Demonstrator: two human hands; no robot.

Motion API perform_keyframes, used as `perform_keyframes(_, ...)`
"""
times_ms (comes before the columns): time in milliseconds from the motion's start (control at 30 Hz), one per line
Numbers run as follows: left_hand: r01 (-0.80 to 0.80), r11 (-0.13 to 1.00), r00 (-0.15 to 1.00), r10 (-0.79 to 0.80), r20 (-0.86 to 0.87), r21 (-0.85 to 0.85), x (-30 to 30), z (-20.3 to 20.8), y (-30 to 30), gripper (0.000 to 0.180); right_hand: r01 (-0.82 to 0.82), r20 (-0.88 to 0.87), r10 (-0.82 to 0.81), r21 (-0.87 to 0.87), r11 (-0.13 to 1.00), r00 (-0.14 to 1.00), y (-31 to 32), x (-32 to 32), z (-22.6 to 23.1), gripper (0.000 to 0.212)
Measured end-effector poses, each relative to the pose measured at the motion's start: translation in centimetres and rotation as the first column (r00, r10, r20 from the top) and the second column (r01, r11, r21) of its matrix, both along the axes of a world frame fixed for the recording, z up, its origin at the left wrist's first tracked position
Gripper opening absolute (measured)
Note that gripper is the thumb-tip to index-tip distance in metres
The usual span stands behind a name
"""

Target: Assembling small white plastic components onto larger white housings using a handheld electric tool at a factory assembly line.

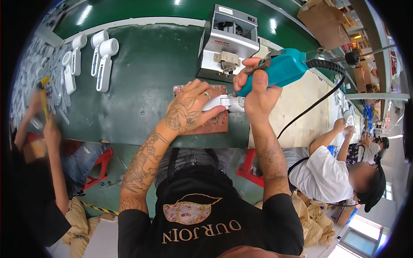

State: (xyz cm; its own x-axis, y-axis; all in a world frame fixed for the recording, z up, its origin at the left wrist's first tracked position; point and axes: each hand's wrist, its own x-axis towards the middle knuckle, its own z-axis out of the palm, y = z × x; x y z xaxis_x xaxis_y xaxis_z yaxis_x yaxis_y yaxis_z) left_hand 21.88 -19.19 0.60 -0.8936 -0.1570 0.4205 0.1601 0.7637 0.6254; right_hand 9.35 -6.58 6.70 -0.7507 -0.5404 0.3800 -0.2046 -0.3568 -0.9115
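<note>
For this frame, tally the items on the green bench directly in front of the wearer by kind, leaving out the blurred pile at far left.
White handheld plastic units: 5, four loose at upper left and one under the left hand
Teal electric screwdriver: 1, in the right hand
Reddish work mat: 1
Grey screw-feeder machine: 1
Total: 8

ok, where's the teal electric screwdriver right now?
In the head view, the teal electric screwdriver is right of centre, gripped in the right hand, tip down on the white plastic part the left hand pins, in front of the grey screw feeder.
</note>
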Motion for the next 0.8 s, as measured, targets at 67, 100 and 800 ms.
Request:
perform_keyframes(67,0.001,1.0,1.0,-0.001,0.007,-0.002,0.0,-0.1,0.0,0.036,-0.006,-0.001,0.006,-0.001,1.0,1.0,-0.1,0.1,-0.2,0.056)
perform_keyframes(100,0.0,1.0,1.0,0.0,0.012,-0.005,0.1,-0.2,-0.1,0.036,-0.006,0.016,0.006,-0.007,1.0,1.0,-0.1,0.2,-0.3,0.055)
perform_keyframes(800,-0.024,0.995,0.996,0.016,-0.085,-0.096,0.2,-0.5,-0.1,0.028,-0.031,0.114,0.039,-0.063,0.997,0.993,-0.6,2.3,0.1,0.073)
